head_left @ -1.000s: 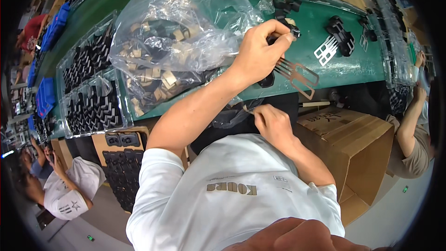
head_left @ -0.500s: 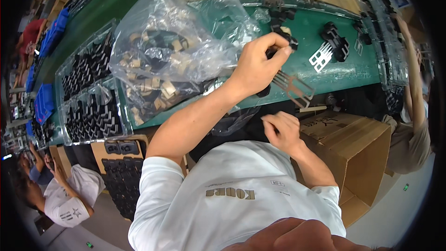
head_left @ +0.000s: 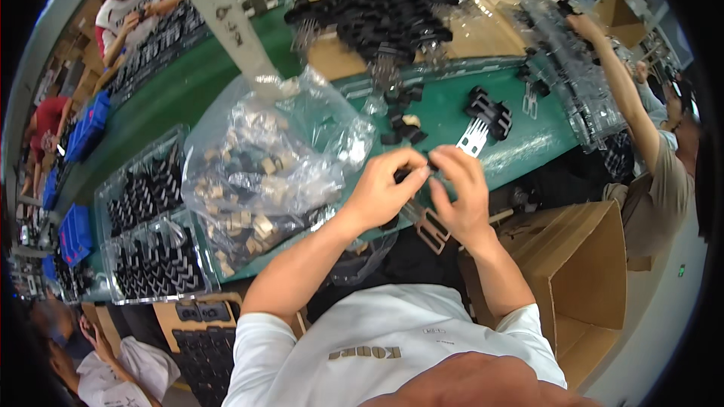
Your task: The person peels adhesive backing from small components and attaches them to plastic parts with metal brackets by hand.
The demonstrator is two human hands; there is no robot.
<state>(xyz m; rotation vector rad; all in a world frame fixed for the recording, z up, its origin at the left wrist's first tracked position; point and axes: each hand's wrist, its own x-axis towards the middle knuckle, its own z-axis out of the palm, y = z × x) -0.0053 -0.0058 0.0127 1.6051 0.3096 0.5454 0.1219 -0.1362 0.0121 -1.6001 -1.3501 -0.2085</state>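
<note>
My left hand (head_left: 388, 188) and my right hand (head_left: 461, 192) meet over the near edge of the green bench (head_left: 452, 117). Together they pinch a small black part with a metal comb-like plate (head_left: 428, 224) hanging below the fingers. A clear plastic bag (head_left: 264, 166) full of small tan and black pieces lies just left of my left hand. Loose black parts (head_left: 400, 124) and a black part with a white comb plate (head_left: 483, 124) lie on the bench just beyond my hands.
Clear trays of black parts (head_left: 147, 241) sit at the left. A large heap of black parts (head_left: 392, 15) fills the far bench. An open cardboard box (head_left: 581, 271) stands at my right. Another person's arm (head_left: 626, 98) reaches in at the right; other workers sit at far left.
My right hand has risen from my lap to join my left hand on the black part. The view has shifted, with the bag now lower left.
</note>
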